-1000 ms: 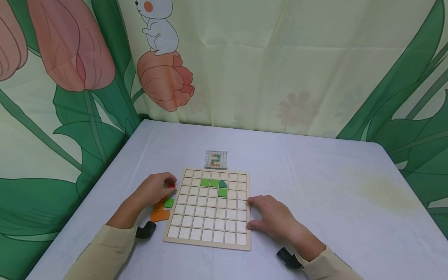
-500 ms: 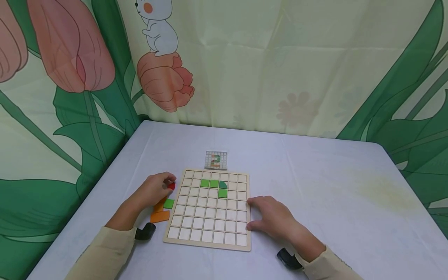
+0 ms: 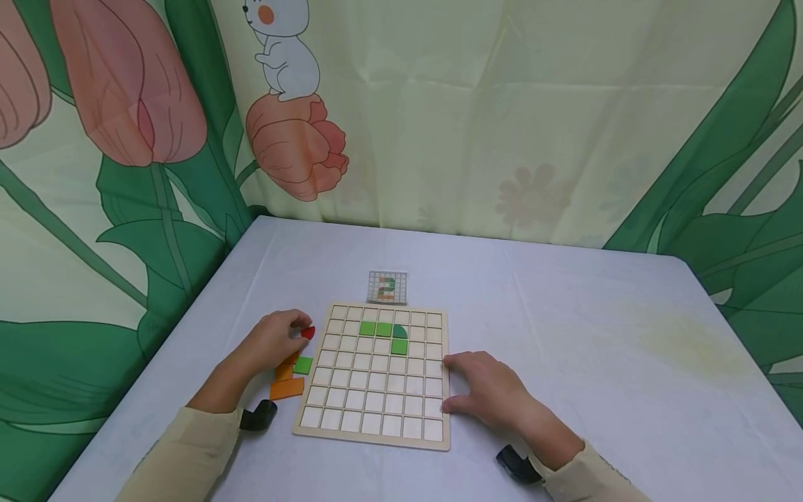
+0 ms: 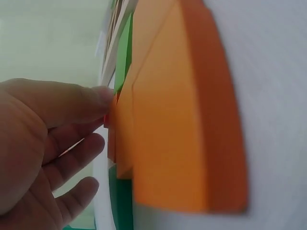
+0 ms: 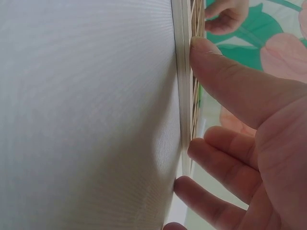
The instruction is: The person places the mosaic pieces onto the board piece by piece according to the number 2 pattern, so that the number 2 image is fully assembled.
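My left hand pinches a small red quarter-round tile beside the upper left of the wooden grid board. In the left wrist view the thumb covers most of that red tile. Orange tiles and a green square tile lie just below this hand, left of the board. Set in the board's upper cells are light green squares and a dark green quarter-round tile. On the right, my right hand rests its thumb and fingertips against the board's edge, fingers spread.
Behind the board lies a small pattern card with a coloured figure on a grid. A dark green piece shows near the orange tiles in the left wrist view. White cloth covers the table, and a printed curtain hangs behind it.
The red tile has turned between my left fingertips and shows more of its face. The left hand barely shifts. My right hand and the board stay put.
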`<state>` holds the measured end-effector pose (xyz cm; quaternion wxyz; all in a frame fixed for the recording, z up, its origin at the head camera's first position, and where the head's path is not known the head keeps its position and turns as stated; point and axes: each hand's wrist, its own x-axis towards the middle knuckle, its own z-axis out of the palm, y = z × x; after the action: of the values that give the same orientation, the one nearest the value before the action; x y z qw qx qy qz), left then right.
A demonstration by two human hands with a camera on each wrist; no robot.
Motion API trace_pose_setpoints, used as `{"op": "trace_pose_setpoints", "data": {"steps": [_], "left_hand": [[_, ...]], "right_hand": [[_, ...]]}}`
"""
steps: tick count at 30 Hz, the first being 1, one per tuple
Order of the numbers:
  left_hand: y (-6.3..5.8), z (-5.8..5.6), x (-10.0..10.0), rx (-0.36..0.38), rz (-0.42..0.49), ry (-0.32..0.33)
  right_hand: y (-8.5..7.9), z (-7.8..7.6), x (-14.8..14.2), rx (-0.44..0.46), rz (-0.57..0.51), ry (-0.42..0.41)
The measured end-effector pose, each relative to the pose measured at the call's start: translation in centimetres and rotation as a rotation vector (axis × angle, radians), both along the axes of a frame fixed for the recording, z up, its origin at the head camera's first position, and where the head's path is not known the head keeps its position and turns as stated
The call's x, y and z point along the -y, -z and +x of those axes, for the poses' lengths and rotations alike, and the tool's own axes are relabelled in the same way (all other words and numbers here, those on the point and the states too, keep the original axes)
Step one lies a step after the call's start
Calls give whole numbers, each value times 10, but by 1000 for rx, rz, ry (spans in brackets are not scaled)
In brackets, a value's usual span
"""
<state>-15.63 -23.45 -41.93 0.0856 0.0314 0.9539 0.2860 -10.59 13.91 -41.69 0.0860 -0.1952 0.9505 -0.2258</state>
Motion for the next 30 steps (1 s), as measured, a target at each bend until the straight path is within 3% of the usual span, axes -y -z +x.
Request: {"op": "trace_pose_setpoints", "data": {"steps": [17, 30], "left_hand": [[-5, -3, -3, 43, 10, 8], [-9, -5, -34, -29, 40, 135]], "right_hand": [[0, 0, 0, -9, -4, -10], [1, -1, -1, -18, -7, -19]]}}
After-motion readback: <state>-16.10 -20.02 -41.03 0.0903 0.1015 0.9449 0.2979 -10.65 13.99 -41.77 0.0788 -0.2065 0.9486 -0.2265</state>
